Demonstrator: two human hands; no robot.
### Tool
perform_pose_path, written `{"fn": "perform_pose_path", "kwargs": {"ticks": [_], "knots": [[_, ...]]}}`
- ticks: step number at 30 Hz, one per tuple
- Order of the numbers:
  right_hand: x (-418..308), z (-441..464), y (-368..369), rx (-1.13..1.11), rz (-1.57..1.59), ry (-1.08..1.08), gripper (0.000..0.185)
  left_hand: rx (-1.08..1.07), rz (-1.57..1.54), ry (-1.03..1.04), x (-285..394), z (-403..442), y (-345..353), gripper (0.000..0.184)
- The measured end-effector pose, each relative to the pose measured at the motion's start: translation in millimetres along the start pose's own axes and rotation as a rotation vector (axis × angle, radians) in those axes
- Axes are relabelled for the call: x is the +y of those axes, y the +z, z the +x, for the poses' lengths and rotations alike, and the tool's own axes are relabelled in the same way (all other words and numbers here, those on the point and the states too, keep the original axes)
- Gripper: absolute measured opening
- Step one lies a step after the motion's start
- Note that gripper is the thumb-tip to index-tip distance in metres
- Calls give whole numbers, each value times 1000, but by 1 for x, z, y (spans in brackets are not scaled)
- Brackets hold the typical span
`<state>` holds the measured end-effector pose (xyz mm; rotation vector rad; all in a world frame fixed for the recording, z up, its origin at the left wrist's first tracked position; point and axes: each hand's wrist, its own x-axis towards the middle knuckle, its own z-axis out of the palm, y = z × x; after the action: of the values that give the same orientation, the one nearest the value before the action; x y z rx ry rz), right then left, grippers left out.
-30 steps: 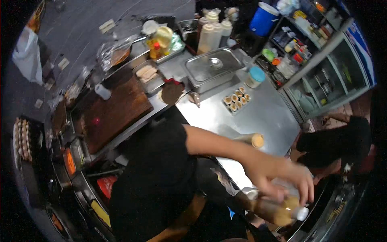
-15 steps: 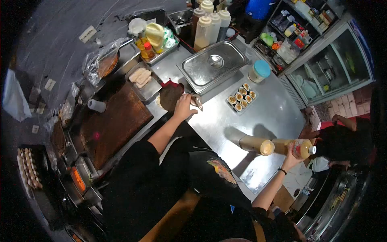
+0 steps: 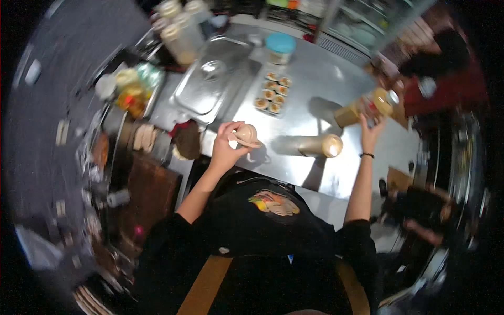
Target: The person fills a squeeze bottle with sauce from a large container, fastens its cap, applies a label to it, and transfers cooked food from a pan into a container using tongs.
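Observation:
My left hand [image 3: 227,148] is closed around a beige domed piece with a flared rim, like a squeeze bottle's lid [image 3: 245,135], held over the near edge of the steel table. My right hand [image 3: 371,125] grips a tall sauce bottle [image 3: 382,103] with yellowish contents, a reddish label and a pale cap. Between my hands stands a clear squeeze bottle [image 3: 315,146] filled with beige sauce, its top facing me. Farther back lies a clear tray of sushi rolls [image 3: 273,93] with brown topping.
A lidded steel pan [image 3: 210,79] and a tub with a blue lid [image 3: 280,44] stand at the back. Squeeze bottles [image 3: 181,34] crowd the back left. A dark round cloth [image 3: 187,140] and a brown board [image 3: 152,184] are at left. Other people are on the right.
My left hand has lifted from beside the dark cloth and moved right with the beige lid. The view has turned. My right hand still grips the sauce bottle.

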<state>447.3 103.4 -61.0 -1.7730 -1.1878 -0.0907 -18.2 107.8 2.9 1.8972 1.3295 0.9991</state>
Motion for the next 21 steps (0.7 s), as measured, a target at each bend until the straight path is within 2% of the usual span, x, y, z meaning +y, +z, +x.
{"fn": "perform_pose_path", "kwargs": {"ticks": [2,4,6,8,10,12,13,14,16,18,20,21], "knots": [[4,-40,-11,98,201,269,70,-106,-72,5,31,18,18,69],[14,-88,-19,159,274,363,67,-157,-112,85,72,31,39,72],[17,-142,-24,74,177,328,68,-253,-257,193,110,35,62,70],[-27,-165,-32,-117,237,436,74,-311,-178,406,129,41,89,70],[-38,-181,-28,-271,339,339,82,-388,-174,438,138,46,109,67],[-56,-182,-20,-395,429,315,86,-496,146,510,144,48,125,61],[-61,-183,-14,-437,386,266,86,-478,172,559,141,46,134,53],[-65,-179,-8,-468,334,212,87,-437,233,550,145,43,137,52],[-101,-161,-16,-492,379,299,87,-396,234,504,142,41,145,49],[-82,-170,10,-460,413,216,86,-343,262,509,143,38,147,47],[-80,-173,23,-430,351,266,85,-331,301,528,147,38,147,52],[-76,-174,25,-410,352,250,85,-397,287,513,151,38,142,53]]}}
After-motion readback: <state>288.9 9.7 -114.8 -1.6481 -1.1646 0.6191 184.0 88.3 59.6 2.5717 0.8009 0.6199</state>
